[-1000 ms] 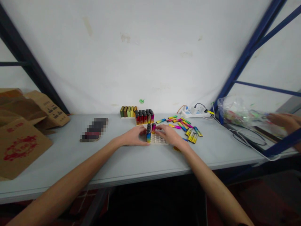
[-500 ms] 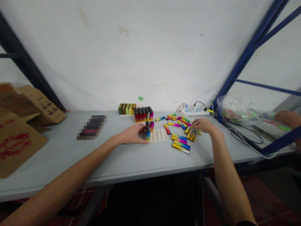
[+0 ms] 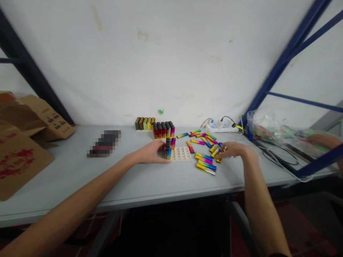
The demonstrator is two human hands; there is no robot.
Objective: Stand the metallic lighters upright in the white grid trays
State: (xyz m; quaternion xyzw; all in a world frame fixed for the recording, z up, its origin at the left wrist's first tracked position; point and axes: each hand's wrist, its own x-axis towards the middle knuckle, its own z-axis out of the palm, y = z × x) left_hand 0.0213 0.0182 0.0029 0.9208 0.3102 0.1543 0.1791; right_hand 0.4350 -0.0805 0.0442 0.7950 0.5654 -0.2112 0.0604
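A white holed tray [image 3: 182, 153] lies on the table, with several colourful lighters [image 3: 168, 151] standing upright at its left end. My left hand [image 3: 152, 151] curves around that end, thumb in front and fingers behind, gripping the tray and touching the lighters. Over the right side of a loose heap, my right hand [image 3: 230, 150] points down with its fingers closed around a gold-coloured lighter [image 3: 219, 160], partly covered by the fingers. More loose lighters [image 3: 205, 161] lie flat between the tray and this hand.
Behind the tray stand a block of red-to-purple lighters [image 3: 163, 130] and a green-and-yellow block [image 3: 144, 123]. A white power strip [image 3: 222, 125] with cables sits by the wall. Cardboard boxes [image 3: 21, 160] are at left, a blurred dark object [image 3: 104, 143] nearby. Another person's hand [image 3: 323, 140] shows beyond the blue frame [image 3: 278, 67].
My right hand has moved slightly toward me and down onto the gold-coloured lighters, its fingers closing there. My left hand stays at the tray's left end.
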